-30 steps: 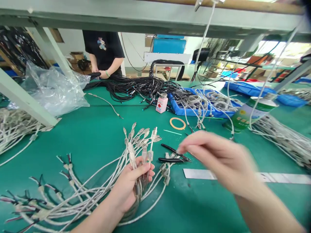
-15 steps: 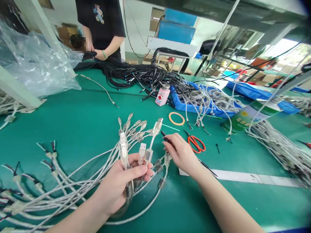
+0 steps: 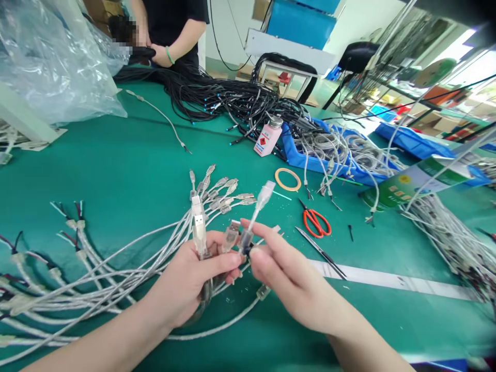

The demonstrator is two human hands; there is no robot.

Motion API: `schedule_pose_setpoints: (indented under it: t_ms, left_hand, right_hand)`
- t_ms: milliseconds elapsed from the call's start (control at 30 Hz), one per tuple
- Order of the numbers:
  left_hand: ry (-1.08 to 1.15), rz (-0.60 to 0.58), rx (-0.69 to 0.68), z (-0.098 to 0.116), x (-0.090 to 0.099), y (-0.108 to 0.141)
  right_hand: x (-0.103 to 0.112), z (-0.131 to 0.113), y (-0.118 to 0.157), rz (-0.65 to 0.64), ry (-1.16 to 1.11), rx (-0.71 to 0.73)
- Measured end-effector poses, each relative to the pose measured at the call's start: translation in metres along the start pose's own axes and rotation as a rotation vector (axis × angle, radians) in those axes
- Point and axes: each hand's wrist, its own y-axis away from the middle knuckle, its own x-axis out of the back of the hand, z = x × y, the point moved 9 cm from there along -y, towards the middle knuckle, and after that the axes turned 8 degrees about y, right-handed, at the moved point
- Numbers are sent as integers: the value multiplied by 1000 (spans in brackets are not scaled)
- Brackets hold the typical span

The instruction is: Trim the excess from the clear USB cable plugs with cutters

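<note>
My left hand (image 3: 211,263) is closed around several USB cables with clear plugs. One USB plug (image 3: 199,227) rises above its thumb, and a second plug (image 3: 231,235) sticks up beside it. Leaning to the right is a third cable's clear plug (image 3: 265,195), its grey bead just above the left fingertips. There my right hand (image 3: 284,271) pinches a small black piece (image 3: 247,249) against that cable; its exact kind is mostly hidden by the fingers. Behind the hands, more USB plugs (image 3: 228,192) lie bunched on the green table (image 3: 135,170). Cable ends with bare wires (image 3: 73,222) spread leftward.
Orange-handled scissors (image 3: 315,223), tweezers (image 3: 321,253) and a tape ring (image 3: 288,179) lie right of the hands. Farther back are a pink bottle (image 3: 268,137), a blue tray (image 3: 306,164) of cables and a black cable heap (image 3: 232,98). Across the table stands a person (image 3: 174,31).
My right hand has moved left with the black piece, from beside the cables to the third cable at my left fingertips. The tweezers are now uncovered. The camera view has shifted slightly.
</note>
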Motion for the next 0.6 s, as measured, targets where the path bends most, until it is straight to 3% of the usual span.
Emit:
schedule_pose_setpoints:
  t_ms: [133,300,500,600]
  left_hand:
    - [-112,40,-71,3,8,1]
    - [-241,58,-55,-1,14,2]
    - [-280,98,-82,-1,15,-2]
    - [-325,108,-67,-3,14,-1]
  right_hand:
    - [-11,1,-3,4,21,64]
    - [9,12,-5,161,71,69]
    - [-5,17,-3,28,-88,-12]
    - [1,16,-5,151,55,12]
